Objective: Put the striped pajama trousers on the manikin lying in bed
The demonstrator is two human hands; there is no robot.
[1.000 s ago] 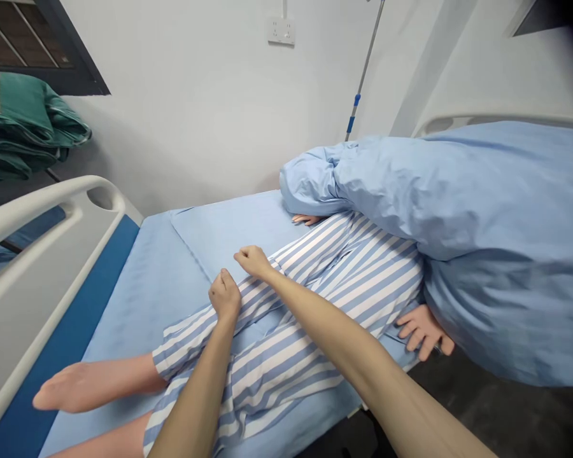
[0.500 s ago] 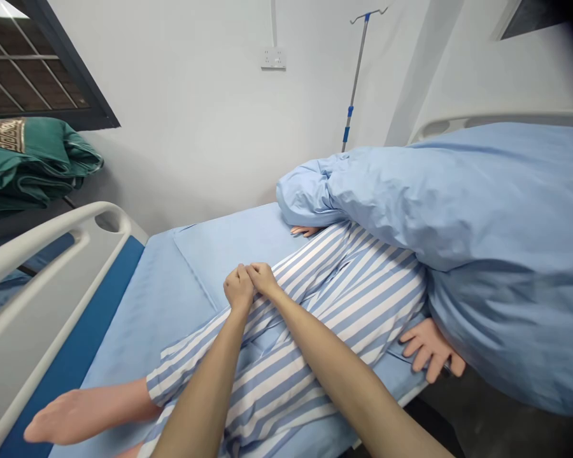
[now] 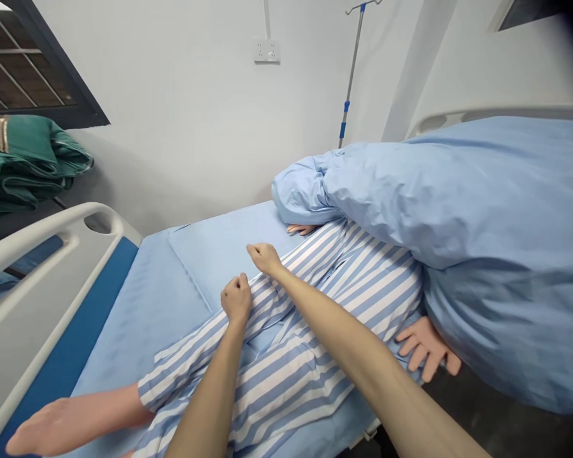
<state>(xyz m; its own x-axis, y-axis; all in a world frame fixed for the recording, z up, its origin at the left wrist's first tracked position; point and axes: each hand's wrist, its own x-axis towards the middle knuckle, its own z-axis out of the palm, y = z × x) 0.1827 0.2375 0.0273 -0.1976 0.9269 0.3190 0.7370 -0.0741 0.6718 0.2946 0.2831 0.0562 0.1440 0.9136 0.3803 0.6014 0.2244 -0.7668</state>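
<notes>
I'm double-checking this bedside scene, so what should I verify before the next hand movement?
1. Hands apart: ok, a gap shows between left hand and right hand.
2. Hands opened: not ok, both are closed into fists.
3. Fists clear of the striped trousers: cannot tell, contact is unclear.
4. Trouser legs visible below the light-blue cover: ok.
5. Foot in view near the footboard: ok.

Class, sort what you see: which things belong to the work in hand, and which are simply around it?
Likely in the work:
- left hand, a fist
- right hand, also a fist
- striped trousers, under both forearms
- bed

Probably just around:
- green cloth bundle
- hooked pole
- wall socket
</notes>
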